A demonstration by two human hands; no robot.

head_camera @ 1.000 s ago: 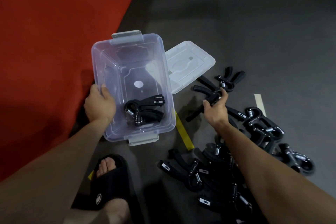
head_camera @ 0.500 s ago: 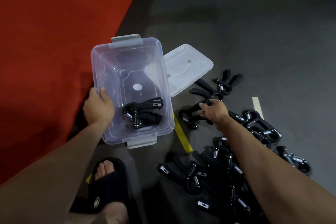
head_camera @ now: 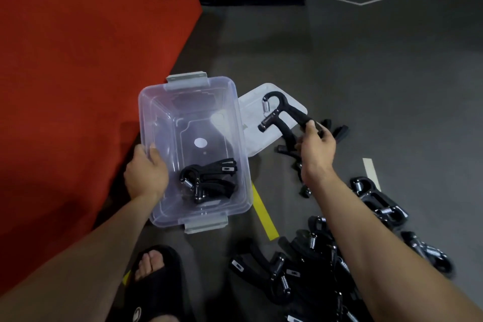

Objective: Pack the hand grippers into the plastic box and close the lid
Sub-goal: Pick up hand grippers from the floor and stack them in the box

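Clear plastic box (head_camera: 162,123) sits open on the floor, steadied by the left hand (head_camera: 146,174) gripping its rim. Right hand (head_camera: 317,149) holds a black gripper (head_camera: 281,115) by its handles above the lid (head_camera: 251,112), likely bound for the box.

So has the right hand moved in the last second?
Yes. The right hand has lifted a hand gripper off the floor, up over the lid beside the plastic box.

One head-worn wide-angle view looks steeply down from close above the floor (head_camera: 339,73) ahead
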